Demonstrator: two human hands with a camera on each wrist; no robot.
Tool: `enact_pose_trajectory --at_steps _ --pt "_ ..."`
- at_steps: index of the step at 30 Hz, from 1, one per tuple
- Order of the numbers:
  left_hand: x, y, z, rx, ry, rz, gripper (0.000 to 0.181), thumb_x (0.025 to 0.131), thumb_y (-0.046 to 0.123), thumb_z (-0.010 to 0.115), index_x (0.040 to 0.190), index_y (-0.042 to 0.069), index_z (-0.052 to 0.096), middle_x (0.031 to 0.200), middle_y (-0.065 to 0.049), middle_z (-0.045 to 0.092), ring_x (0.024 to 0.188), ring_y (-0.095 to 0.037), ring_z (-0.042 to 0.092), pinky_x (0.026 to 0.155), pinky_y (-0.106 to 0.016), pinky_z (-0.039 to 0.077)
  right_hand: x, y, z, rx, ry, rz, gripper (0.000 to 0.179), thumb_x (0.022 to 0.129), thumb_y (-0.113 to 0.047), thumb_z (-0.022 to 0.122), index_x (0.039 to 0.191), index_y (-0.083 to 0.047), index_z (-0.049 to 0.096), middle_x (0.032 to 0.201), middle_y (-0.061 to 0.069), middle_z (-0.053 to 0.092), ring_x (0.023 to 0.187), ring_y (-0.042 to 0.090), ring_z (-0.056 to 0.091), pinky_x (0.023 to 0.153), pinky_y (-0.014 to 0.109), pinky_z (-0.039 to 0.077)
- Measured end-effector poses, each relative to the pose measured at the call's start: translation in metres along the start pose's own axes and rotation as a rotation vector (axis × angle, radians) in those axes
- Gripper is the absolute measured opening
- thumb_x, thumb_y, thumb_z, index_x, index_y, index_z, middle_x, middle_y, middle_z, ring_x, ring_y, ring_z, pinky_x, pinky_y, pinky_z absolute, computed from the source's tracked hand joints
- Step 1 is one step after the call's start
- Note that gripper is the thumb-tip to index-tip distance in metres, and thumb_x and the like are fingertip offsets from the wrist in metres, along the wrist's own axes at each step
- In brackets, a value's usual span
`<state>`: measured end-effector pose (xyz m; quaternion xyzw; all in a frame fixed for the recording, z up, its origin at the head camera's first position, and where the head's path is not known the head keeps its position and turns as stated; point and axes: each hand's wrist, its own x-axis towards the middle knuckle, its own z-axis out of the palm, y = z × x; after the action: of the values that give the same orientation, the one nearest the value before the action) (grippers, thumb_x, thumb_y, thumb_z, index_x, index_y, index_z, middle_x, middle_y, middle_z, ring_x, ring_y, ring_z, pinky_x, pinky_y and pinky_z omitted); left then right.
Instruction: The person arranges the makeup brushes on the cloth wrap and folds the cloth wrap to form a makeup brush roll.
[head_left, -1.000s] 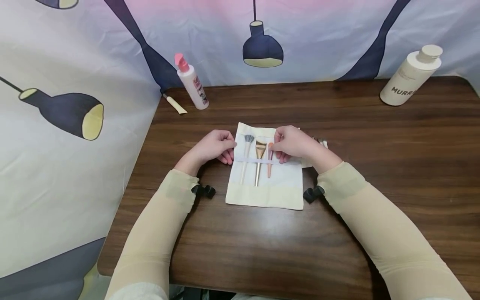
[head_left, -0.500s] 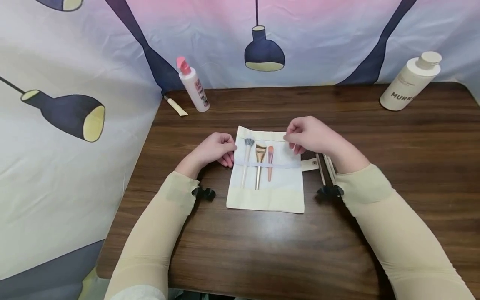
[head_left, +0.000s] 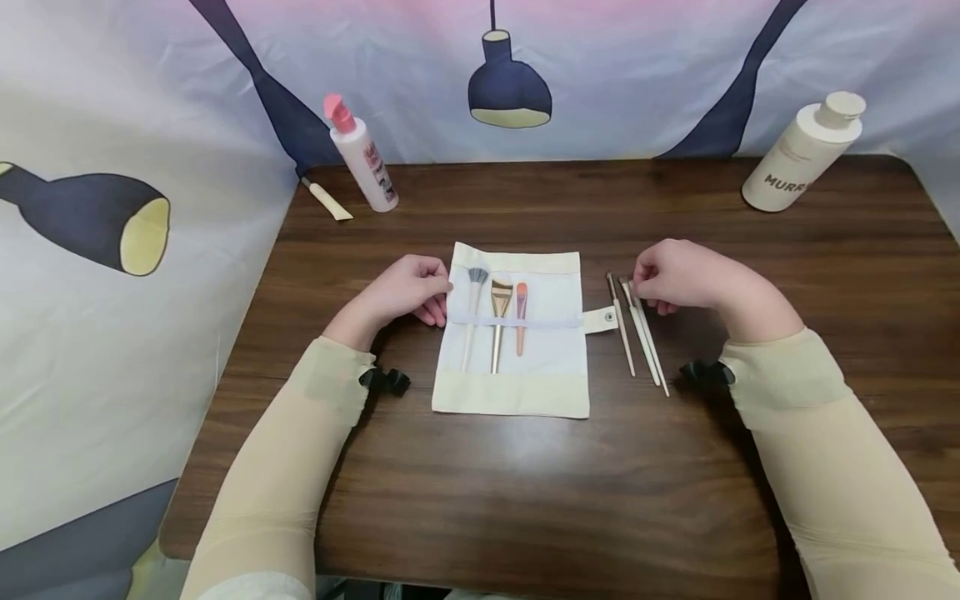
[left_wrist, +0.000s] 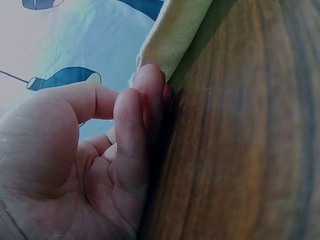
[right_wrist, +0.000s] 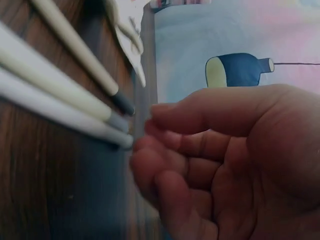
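A cream cloth brush roll (head_left: 517,397) lies unfolded mid-table in the head view. Under its strap sit a grey-bristled brush (head_left: 472,317), a gold flat brush (head_left: 498,321) and a small pink brush (head_left: 521,329). My left hand (head_left: 408,287) pinches the roll's left edge; the left wrist view shows the fabric (left_wrist: 172,42) at its fingertips. To the right of the roll, slim makeup brushes (head_left: 643,337) lie loose on the wood. Right beside their upper ends is my right hand (head_left: 686,275), fingers loosely bent. In the right wrist view, nothing shows between thumb and fingers, with brush handles (right_wrist: 60,92) alongside.
A snap tab (head_left: 600,320) sticks out from the roll toward the loose brushes. At the back left stand a pink-topped pump bottle (head_left: 365,167) and a cream tube-like item (head_left: 330,202). A large white bottle (head_left: 802,154) stands back right, before a printed curtain (head_left: 600,75).
My right hand has moved right, from the pink brush across the roll's upper right to the loose brushes, uncovering the tab. The left hand keeps its place at the roll's edge.
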<state>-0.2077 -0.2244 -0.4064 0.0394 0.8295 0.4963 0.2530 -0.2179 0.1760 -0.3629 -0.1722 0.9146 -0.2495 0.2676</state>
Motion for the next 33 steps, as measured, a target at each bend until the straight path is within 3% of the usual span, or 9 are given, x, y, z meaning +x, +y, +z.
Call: enact_pose_trajectory --at_steps 9,14,20,26,33 --pt "-0.0003 -0.0029 0.0001 0.005 0.006 -0.011 0.02 0.104 0.016 0.055 0.095 -0.002 0.056 0.071 -0.015 0.069 0.057 -0.021 0.07 0.056 -0.034 0.062 0.006 0.0089 0.0047 -0.07 -0.054 0.056 0.014 0.096 -0.014 0.061 0.092 -0.002 0.065 0.075 0.01 0.064 0.062 0.018 0.066 0.059 0.033 0.058" --pt "-0.0004 0.0036 -0.002 0.02 0.024 0.004 0.02 0.104 0.017 0.055 0.096 -0.001 0.057 0.072 -0.014 0.069 0.057 -0.021 0.069 0.056 -0.034 0.062 0.0049 0.0061 0.0005 -0.061 -0.032 0.064 0.015 0.096 -0.013 0.061 0.094 0.001 0.065 0.075 0.012 0.065 0.062 0.019 0.068 0.059 0.034 0.06" --pt "-0.0001 0.0044 -0.0008 0.02 -0.005 -0.019 0.02 0.104 0.016 0.055 0.096 -0.002 0.056 0.074 -0.014 0.069 0.058 -0.02 0.07 0.058 -0.034 0.063 0.0037 0.0064 0.0006 -0.077 -0.025 0.105 0.019 0.097 -0.017 0.062 0.095 0.001 0.066 0.071 0.01 0.065 0.06 0.017 0.068 0.059 0.033 0.06" --pt "0.0011 0.0052 -0.0029 0.032 0.026 0.005 0.02 0.104 0.018 0.055 0.096 -0.001 0.057 0.074 -0.015 0.069 0.058 -0.021 0.069 0.057 -0.034 0.062 0.0054 0.0036 -0.0012 -0.123 0.039 0.128 0.02 0.094 -0.019 0.067 0.098 0.001 0.067 0.067 0.007 0.065 0.056 0.015 0.068 0.058 0.032 0.057" --pt "0.0021 0.0029 -0.0012 0.018 -0.004 -0.019 0.02 0.104 0.017 0.055 0.097 -0.002 0.056 0.074 -0.014 0.069 0.058 -0.02 0.07 0.058 -0.034 0.063 0.0051 0.0066 0.0003 -0.133 0.023 0.137 0.017 0.092 -0.016 0.061 0.089 -0.001 0.066 0.064 0.006 0.064 0.056 0.015 0.068 0.058 0.031 0.056"
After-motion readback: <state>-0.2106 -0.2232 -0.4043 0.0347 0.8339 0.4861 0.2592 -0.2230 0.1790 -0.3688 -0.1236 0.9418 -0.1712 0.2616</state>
